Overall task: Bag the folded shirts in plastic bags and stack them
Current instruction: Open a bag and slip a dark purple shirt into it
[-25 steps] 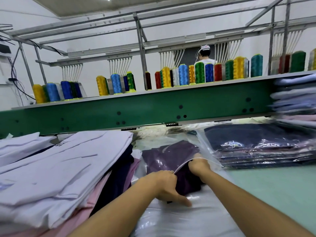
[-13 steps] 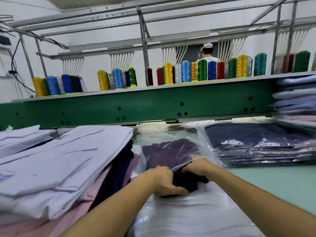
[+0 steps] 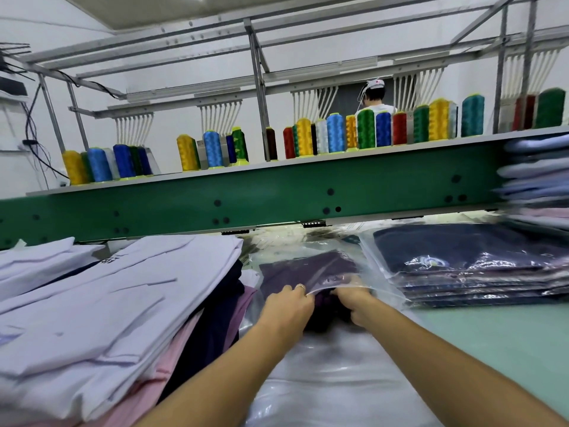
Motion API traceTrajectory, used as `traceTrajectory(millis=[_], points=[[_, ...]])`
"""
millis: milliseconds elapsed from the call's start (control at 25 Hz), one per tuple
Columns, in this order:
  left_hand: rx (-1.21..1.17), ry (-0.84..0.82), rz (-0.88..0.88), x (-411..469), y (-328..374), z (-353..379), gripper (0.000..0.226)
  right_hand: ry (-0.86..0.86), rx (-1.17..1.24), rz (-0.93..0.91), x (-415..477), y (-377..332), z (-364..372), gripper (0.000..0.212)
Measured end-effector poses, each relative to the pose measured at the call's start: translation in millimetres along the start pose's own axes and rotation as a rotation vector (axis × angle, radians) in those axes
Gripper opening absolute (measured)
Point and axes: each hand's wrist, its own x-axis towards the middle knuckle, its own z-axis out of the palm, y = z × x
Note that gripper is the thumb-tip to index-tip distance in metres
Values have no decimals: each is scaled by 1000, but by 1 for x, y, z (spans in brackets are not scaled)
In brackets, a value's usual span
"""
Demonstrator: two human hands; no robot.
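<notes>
I see the dark purple folded shirt (image 3: 308, 269) lying mostly inside a glossy clear plastic bag (image 3: 363, 283) on the pale green tabletop (image 3: 508, 334). My left hand (image 3: 286, 306) has its fingers pinched on the bag's thin lip. My right hand (image 3: 354, 300) has its fingers clamped on the shirt's soft near edge. Right of the shirt sits a slick stack of bagged shirts (image 3: 462, 266), and left of it a matte pile of unbagged shirts (image 3: 123, 303).

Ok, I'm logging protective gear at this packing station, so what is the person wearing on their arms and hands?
The left forearm and right forearm are bare, with no sleeve in view. Neither the left hand nor the right hand wears a glove. One finger of the left hand carries a thin ring. No watch or bracelet shows.
</notes>
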Motion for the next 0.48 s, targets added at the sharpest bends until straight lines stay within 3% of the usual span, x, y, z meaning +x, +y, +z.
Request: traceTrajectory(millis=[120,200,280,400,480], points=[[124,-87,-44,-1,0,1,31,-64,-307,-62,-3,-3,-19,31],[126,-95,-18,-3,0,-1,35,-117,-720,-204,-7,-4,-38,40],[53,-15,53,-5,-4,1,59,-155,-1045,-389,-17,-6,-53,43],[-25,131,183,-10,-8,8,89,-158,-1213,-587,-37,-5,-72,38],[-62,171,132,-9,-10,13,98,-141,-1339,-658,-51,-2,-85,38]])
